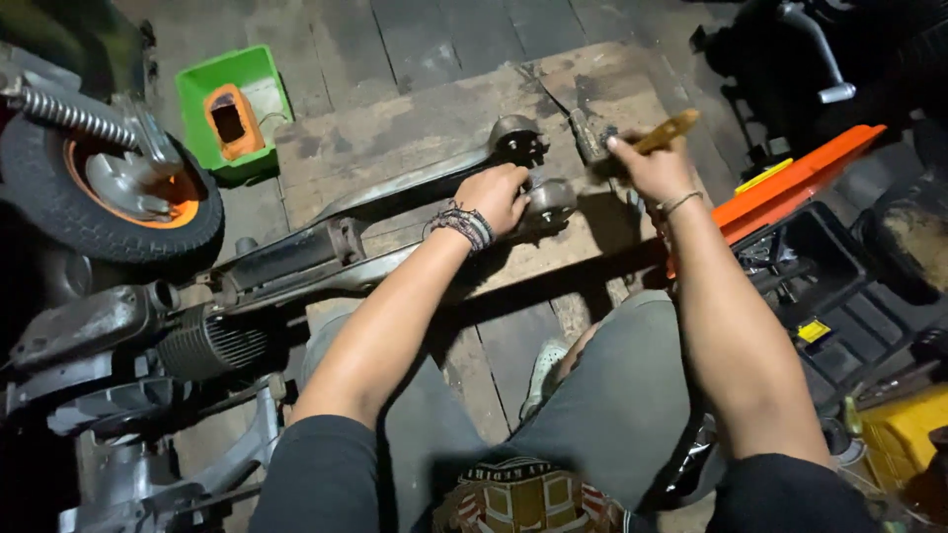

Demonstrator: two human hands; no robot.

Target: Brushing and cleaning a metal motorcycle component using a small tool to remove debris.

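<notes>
Green tub (202,89), orange wheel rim (158,212), orange toolbox lid (800,178), yellow-handled brush (667,130), grey trousers (612,395).

The swingarm (395,212) is dull grey metal, grimy and matt, and the board (415,128) under it is rough, stained wood. The brush (664,131) has a smooth, pale wooden handle, while the bin (202,94) and the lid (800,178) are glossy plastic. The tyre (59,207) is matt black rubber, and the trousers (612,395) soft grey cloth.
</notes>
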